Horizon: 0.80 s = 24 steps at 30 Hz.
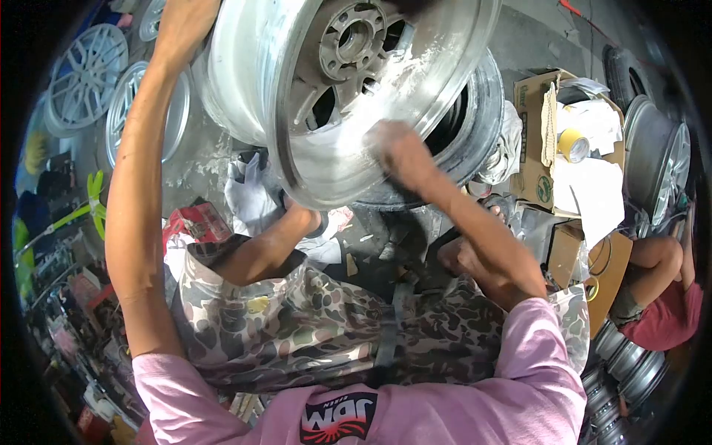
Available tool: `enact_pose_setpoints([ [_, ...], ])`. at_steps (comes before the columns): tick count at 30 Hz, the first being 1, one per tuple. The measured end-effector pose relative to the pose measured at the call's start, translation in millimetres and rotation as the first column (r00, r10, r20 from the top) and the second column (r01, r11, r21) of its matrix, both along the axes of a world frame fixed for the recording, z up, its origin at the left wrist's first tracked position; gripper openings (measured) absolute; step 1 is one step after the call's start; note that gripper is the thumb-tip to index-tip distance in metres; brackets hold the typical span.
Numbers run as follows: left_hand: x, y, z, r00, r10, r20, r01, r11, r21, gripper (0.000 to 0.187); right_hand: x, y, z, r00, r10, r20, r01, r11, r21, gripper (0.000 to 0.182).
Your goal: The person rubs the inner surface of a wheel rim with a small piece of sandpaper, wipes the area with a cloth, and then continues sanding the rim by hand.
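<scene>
A bare metal wheel rim (241,67) stands tilted in front of me, with its open side and inner hub turned my way. White powdery smears lie along the inside of its barrel. My left hand (187,26) is at the rim's upper left edge; its fingers are cut off by the frame's top. My right hand (404,154) is inside the lower barrel, smeared by motion, and whether it holds something cannot be made out. Under the rim lies a black tire (486,111).
Several spoked wheels (87,76) lie at left, near a green stand (96,204). To the right, a cardboard box (529,141) holds papers and a yellow tape roll (572,144). Another rim (645,152) and a person in a red shirt (664,319) are farther right.
</scene>
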<state>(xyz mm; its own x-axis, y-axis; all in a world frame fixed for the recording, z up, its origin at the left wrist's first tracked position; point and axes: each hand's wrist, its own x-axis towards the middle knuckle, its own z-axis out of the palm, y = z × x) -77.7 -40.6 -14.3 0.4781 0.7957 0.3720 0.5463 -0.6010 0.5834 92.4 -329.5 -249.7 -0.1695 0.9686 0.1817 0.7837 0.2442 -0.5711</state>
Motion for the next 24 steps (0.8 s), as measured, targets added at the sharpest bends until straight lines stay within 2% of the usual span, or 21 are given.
enact_pose_setpoints([
  [1, -0.5, -1.8, 3.7, 1.0, 0.011, -0.026, -0.011, 1.0, -0.007, 0.057, -27.2, -9.5, 4.9, 0.991, -0.083, -0.101, 0.1, 0.978, 0.181, 0.033],
  [2, -0.5, -4.0, 5.4, 0.998, 0.017, -0.058, -0.018, 1.0, -0.018, 0.057, -34.7, -10.5, 16.1, 0.991, -0.086, -0.101, 0.103, 0.978, 0.18, 0.033],
  [4, -2.1, -7.8, -0.4, 1.0, -0.001, -0.022, 0.001, 1.0, 0.028, 0.056, -40.9, -9.0, 41.2, 0.941, 0.02, -0.339, -0.019, 1.0, 0.006, 0.033],
  [5, -1.6, -7.8, -2.7, 1.0, -0.015, 0.026, 0.013, 0.997, 0.079, 0.056, -30.2, -7.5, 25.1, 0.995, 0.037, -0.097, -0.036, 0.999, 0.013, 0.035],
  [6, 0.1, -2.8, -3.3, 0.999, -0.026, 0.028, 0.024, 0.996, 0.082, 0.056, -4.1, -0.4, 8.0, 0.995, 0.026, -0.095, -0.025, 1.0, 0.016, 0.035],
  [8, -0.5, 5.3, -6.1, 0.995, -0.031, 0.089, 0.038, 0.997, -0.074, 0.054, 41.2, 7.0, -18.2, 0.98, -0.023, 0.196, -0.008, 0.987, 0.16, 0.036],
  [9, 7.6, -25.0, 10.8, 0.999, 0.007, 0.04, -0.005, 0.998, -0.057, 0.053, 43.7, 12.1, -4.9, 0.973, 0.027, 0.227, -0.033, 0.999, 0.023, 0.038],
  [10, 6.3, -21.1, 9.9, 0.999, 0.007, 0.043, -0.004, 0.998, -0.056, 0.053, 32.4, 8.4, -4.2, 0.973, 0.026, 0.23, -0.033, 0.999, 0.024, 0.038],
  [12, 1.9, -8.1, 6.7, 0.998, -0.019, 0.058, 0.022, 0.998, -0.051, 0.052, -11.5, -8.2, -0.9, 0.999, -0.003, -0.037, 0.008, 0.991, 0.134, 0.03],
  [13, 3.1, -10.7, 7.6, 0.998, -0.019, 0.055, 0.022, 0.998, -0.053, 0.052, -31.3, -12.8, 27.6, 0.98, -0.029, -0.195, 0.027, 1.0, -0.013, 0.028],
  [14, 4.1, -14.0, 8.4, 0.998, 0.018, 0.054, -0.013, 0.996, -0.092, 0.052, -27.2, -12.4, 21.8, 0.979, -0.031, -0.202, 0.029, 0.999, -0.016, 0.028],
  [16, 10.9, -23.3, 11.0, 0.995, 0.088, 0.051, -0.078, 0.982, -0.17, 0.051, 0.8, -6.8, -1.9, 0.996, 0.08, -0.051, -0.075, 0.992, 0.099, 0.043],
  [17, 14.4, -25.3, 10.8, 0.995, 0.086, 0.053, -0.076, 0.983, -0.167, 0.051, 20.2, 3.3, -18.2, 0.994, 0.046, 0.1, -0.043, 0.999, -0.028, 0.04],
  [18, 15.0, -28.0, 9.0, 0.995, 0.029, 0.101, -0.02, 0.996, -0.088, 0.05, 33.5, 10.2, -20.8, 0.981, -0.007, 0.192, 0.027, 0.995, -0.099, 0.038],
  [19, 13.3, -29.1, 7.2, 0.989, -0.032, 0.142, 0.033, 0.999, -0.004, 0.05, 24.6, 9.8, -24.5, 0.991, -0.034, 0.132, 0.045, 0.996, -0.081, 0.037],
  [20, -5.0, 22.6, -15.4, 0.983, -0.045, 0.178, 0.06, 0.995, -0.08, 0.05, 13.0, 7.9, -25.5, 0.995, -0.06, 0.077, 0.065, 0.996, -0.063, 0.036],
  [22, -40.6, 123.5, -59.5, 0.966, -0.051, 0.253, 0.11, 0.968, -0.225, 0.051, -17.5, -6.8, 8.5, 0.994, -0.006, -0.108, 0.013, 0.998, 0.062, 0.032],
  [23, -30.0, 95.0, -46.9, 0.966, -0.052, 0.252, 0.112, 0.967, -0.227, 0.051, -19.3, -4.9, 23.1, 0.991, 0.018, -0.131, -0.024, 0.999, -0.042, 0.032],
  [24, -10.9, 34.4, -21.9, 0.988, -0.04, 0.15, 0.064, 0.986, -0.155, 0.051, -8.1, -5.1, 12.0, 0.989, 0.008, -0.149, -0.016, 0.998, -0.055, 0.032],
])
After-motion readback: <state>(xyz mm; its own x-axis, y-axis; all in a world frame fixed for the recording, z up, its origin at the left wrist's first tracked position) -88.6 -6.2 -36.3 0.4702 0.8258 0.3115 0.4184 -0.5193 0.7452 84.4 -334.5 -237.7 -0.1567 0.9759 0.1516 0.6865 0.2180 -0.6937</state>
